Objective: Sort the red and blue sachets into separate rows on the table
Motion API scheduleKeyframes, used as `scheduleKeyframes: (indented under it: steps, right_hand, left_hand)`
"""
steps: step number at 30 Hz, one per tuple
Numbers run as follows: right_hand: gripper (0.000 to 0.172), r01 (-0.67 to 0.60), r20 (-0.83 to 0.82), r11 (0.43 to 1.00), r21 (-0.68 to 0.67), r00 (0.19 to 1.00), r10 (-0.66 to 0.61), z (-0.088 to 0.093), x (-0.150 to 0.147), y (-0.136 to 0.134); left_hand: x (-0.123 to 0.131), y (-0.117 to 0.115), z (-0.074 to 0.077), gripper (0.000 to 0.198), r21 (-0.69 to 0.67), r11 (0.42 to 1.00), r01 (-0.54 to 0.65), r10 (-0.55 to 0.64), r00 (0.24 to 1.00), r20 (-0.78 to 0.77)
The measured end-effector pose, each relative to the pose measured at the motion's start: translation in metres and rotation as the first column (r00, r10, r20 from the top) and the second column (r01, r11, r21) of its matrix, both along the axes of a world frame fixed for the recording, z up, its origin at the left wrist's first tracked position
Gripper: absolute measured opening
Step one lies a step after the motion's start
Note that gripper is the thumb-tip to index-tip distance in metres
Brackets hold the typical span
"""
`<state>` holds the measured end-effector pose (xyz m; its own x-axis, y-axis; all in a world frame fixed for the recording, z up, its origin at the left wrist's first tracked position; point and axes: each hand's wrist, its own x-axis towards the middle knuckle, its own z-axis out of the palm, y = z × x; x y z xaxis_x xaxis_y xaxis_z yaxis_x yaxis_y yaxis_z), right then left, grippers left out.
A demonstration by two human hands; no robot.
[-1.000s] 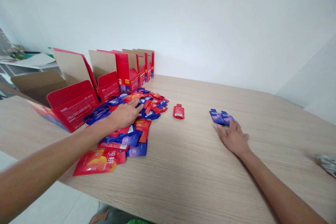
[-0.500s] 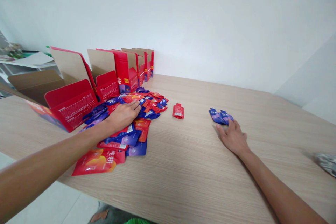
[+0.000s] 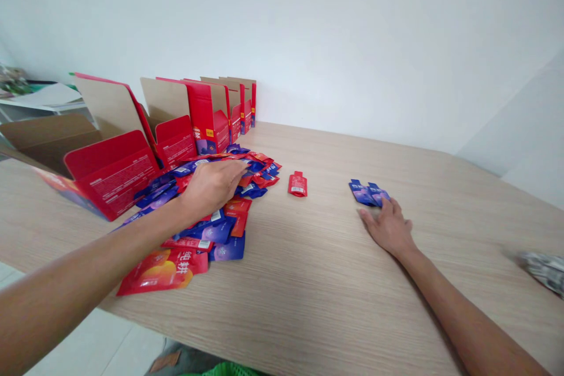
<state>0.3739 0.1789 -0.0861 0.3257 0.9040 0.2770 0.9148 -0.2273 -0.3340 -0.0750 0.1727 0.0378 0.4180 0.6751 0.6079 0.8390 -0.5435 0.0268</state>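
My left hand [image 3: 214, 186] is over a heap of small red and blue-purple pouches [image 3: 227, 228]. Its fingers are drawn together and point to the right; whatever lies between them, if anything, is hidden. Over on the right, two blue-purple pouches [image 3: 362, 192] lie side by side, slightly overlapping. My right hand [image 3: 390, 227] rests on the table with thumb and fingers apart, its fingertips at the lower right edge of this pair. A single red pouch [image 3: 298, 184] lies flat between the heap and the pair.
Several red boxes with raised flaps [image 3: 114, 173] stand in a row behind and left of the heap. The wooden table [image 3: 308, 282] meets a white wall at the back. A patterned grey item [image 3: 544, 270] sits at the right edge.
My left hand has risen slightly from the heap, its back arching and its fingers closing together. My right hand stays by the two blue-purple pouches. The view has shifted slightly.
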Motion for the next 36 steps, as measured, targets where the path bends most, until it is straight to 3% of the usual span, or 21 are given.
scheduleKeyframes:
  steps: [2, 3, 5, 8, 10, 12, 14, 15, 16, 19, 22, 24, 25, 28, 31, 33, 36]
  right_hand:
    - [0.082, 0.025, -0.010, 0.998, 0.052, 1.000, -0.025, 0.004, -0.004, -0.002]
    - [0.081, 0.025, -0.038, 0.995, 0.100, 0.999, -0.021, 0.008, -0.006, -0.003]
    - [0.081, -0.022, -0.131, 0.978, 0.209, 0.990, 0.050, 0.017, -0.010, -0.005]
    - [0.080, -0.189, -0.285, 0.942, 0.278, 0.920, 0.268, 0.034, -0.019, -0.007]
    - [0.076, -0.335, -0.410, 0.916, 0.222, 0.820, 0.400, 0.043, -0.029, -0.012]
    - [0.079, -0.497, -0.632, 0.856, 0.143, 0.620, 0.465, 0.049, -0.042, -0.019]
    - [0.082, -0.615, -0.831, 0.784, 0.081, 0.394, 0.394, 0.051, -0.055, -0.026]
    - [0.082, -0.642, -0.883, 0.764, 0.055, 0.325, 0.337, 0.051, -0.060, -0.028]
    - [0.081, -0.650, -0.905, 0.759, 0.028, 0.306, 0.295, 0.050, -0.063, -0.030]
    - [0.069, -0.618, -0.894, 0.786, -0.022, 0.364, 0.261, 0.045, -0.065, -0.030]
    - [0.051, -0.490, -0.713, 0.871, -0.033, 0.622, 0.323, 0.045, -0.065, -0.030]
    - [0.040, -0.437, -0.444, 0.898, -0.060, 0.817, 0.368, 0.050, -0.070, -0.036]
    - [0.040, -0.432, -0.308, 0.897, -0.098, 0.870, 0.385, 0.054, -0.075, -0.040]
    - [0.042, -0.421, -0.045, 0.861, -0.284, 0.903, 0.427, 0.067, -0.093, -0.056]
    - [0.046, -0.423, 0.020, 0.808, -0.410, 0.882, 0.471, 0.076, -0.108, -0.068]
    - [0.042, -0.453, -0.005, 0.789, -0.415, 0.868, 0.496, 0.078, -0.109, -0.069]
    - [0.031, -0.511, -0.034, 0.800, -0.314, 0.848, 0.529, 0.076, -0.097, -0.063]
  left_hand:
    - [0.015, -0.003, 0.013, 0.023, -0.010, 1.000, -0.002, 0.005, 0.962, 0.272]
    - [0.024, -0.004, 0.018, 0.019, -0.069, 0.997, 0.025, 0.007, 0.902, 0.432]
    - [0.044, -0.005, 0.022, 0.014, -0.238, 0.953, 0.188, 0.039, 0.701, 0.712]
    - [0.078, -0.005, 0.007, 0.020, -0.364, 0.771, 0.522, 0.177, 0.373, 0.911]
    - [0.100, -0.005, -0.015, 0.025, -0.355, 0.714, 0.604, 0.235, 0.271, 0.933]
    - [0.119, -0.007, -0.039, 0.022, -0.316, 0.740, 0.593, 0.156, 0.305, 0.939]
    - [0.134, -0.010, -0.062, 0.010, -0.228, 0.801, 0.553, -0.087, 0.484, 0.871]
    - [0.140, -0.013, -0.073, 0.009, -0.187, 0.807, 0.559, -0.232, 0.593, 0.771]
    - [0.144, -0.016, -0.082, 0.014, -0.152, 0.800, 0.581, -0.364, 0.671, 0.646]
    - [0.151, -0.027, -0.103, 0.026, -0.136, 0.752, 0.645, -0.592, 0.752, 0.289]
    - [0.151, -0.036, -0.111, 0.025, -0.153, 0.726, 0.671, -0.658, 0.742, 0.129]
    - [0.148, -0.039, -0.111, 0.024, -0.124, 0.702, 0.702, -0.692, 0.712, 0.119]
    - [0.147, -0.041, -0.109, 0.024, -0.090, 0.682, 0.726, -0.715, 0.687, 0.127]
    - [0.146, -0.048, -0.104, 0.021, -0.008, 0.596, 0.803, -0.793, 0.590, 0.153]
    - [0.148, -0.057, -0.102, 0.023, -0.033, 0.536, 0.843, -0.833, 0.535, 0.142]
    - [0.150, -0.062, -0.103, 0.022, -0.061, 0.523, 0.850, -0.840, 0.526, 0.135]
    - [0.151, -0.065, -0.106, 0.020, -0.099, 0.513, 0.853, -0.843, 0.522, 0.131]
